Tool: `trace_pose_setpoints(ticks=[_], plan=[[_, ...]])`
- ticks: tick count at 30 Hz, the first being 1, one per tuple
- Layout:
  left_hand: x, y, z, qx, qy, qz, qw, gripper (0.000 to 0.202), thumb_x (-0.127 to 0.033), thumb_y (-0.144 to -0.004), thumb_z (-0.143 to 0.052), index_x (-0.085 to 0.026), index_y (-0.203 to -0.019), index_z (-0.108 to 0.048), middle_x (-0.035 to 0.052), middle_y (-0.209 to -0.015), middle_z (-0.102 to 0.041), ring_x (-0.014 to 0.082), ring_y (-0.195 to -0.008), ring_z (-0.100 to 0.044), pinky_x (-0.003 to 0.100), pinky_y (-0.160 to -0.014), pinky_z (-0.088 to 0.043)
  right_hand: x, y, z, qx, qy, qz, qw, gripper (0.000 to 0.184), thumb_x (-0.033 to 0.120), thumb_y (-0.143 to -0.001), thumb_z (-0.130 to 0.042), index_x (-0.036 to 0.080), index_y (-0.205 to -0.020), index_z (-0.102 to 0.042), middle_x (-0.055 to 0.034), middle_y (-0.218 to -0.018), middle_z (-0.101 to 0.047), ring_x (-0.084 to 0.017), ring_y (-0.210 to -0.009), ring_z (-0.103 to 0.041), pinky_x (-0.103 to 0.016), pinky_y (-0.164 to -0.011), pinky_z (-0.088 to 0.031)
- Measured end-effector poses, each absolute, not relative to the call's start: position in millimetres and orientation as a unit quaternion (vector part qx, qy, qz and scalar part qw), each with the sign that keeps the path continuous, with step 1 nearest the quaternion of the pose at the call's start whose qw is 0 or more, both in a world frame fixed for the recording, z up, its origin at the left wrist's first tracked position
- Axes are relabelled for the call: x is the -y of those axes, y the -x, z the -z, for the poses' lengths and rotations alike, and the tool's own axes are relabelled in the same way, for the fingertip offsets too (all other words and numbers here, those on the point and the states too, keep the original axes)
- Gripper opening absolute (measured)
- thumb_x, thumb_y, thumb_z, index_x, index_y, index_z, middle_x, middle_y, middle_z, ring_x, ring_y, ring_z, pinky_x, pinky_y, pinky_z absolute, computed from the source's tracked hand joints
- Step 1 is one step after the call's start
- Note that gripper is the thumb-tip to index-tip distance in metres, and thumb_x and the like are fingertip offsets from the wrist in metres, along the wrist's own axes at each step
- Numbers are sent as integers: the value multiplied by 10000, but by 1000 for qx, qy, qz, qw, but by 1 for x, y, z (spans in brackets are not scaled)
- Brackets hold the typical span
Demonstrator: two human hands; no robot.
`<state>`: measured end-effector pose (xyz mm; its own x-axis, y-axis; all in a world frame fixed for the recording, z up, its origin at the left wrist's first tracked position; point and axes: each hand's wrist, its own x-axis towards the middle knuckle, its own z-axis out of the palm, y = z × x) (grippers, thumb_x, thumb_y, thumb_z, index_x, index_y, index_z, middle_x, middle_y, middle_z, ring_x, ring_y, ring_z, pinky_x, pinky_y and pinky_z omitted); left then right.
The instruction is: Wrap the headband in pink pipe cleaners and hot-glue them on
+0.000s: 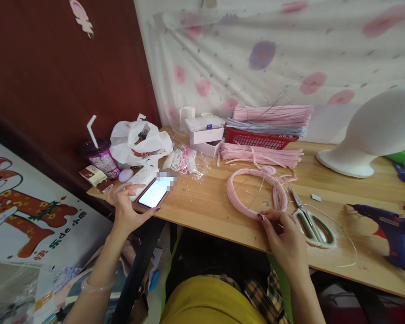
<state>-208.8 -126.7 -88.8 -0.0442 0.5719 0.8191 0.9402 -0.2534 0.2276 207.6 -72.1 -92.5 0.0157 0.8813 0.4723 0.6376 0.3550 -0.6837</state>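
Note:
My right hand (286, 238) pinches the near edge of a pink ring-shaped hoop (234, 198), wrapped in strip material, with thin wires and a small pink disc at its far side. The hoop rests on or just above the table; I cannot tell which. Just right of that hand lie scissors (312, 225) with pale green handles, blades pointing away. My left hand (126, 209) is at the near end of a phone (153, 193) with a lit screen. Its thumb lies along the phone's lower edge, and the index finger is spread apart from it.
Behind the hoop lie a pink strip bundle (261, 155) and a red basket (259, 138) with more bundles. A blue glue gun (381, 220) and a white foam head (367, 130) stand right. Left are a purple cup (103, 159), a plastic bag (128, 141) and bagged beads (185, 159).

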Motion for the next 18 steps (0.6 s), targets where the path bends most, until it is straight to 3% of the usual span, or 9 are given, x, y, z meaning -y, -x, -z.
trace_pose_setpoints(ticks=[10,14,18], plan=[[126,202,87,606,649,419,187,532,-398,-715,-763,-267,-978,-319,107,-1076,-660,355,-1204,-528,639,-1065,-274,73,-208,92,692,552,-123,448,265,468,-896,-562,236,-776,-611,-72,-865,-698,-261,-877,-604,-398,-800,-458],[121,196,87,624,648,407,162,547,-422,-719,-757,-248,-1038,-349,150,-1161,-623,376,-1288,-477,605,-1043,-329,73,-209,93,691,551,-130,449,259,469,-896,-566,235,-798,-618,-69,-874,-696,-261,-881,-611,-396,-805,-461],[115,191,91,641,647,381,161,622,-443,-709,-765,-222,-1121,-353,187,-1226,-593,412,-1311,-459,652,-1049,-302,73,-210,94,695,549,-128,447,253,468,-896,-566,235,-813,-618,-71,-871,-696,-266,-888,-607,-409,-816,-458]])
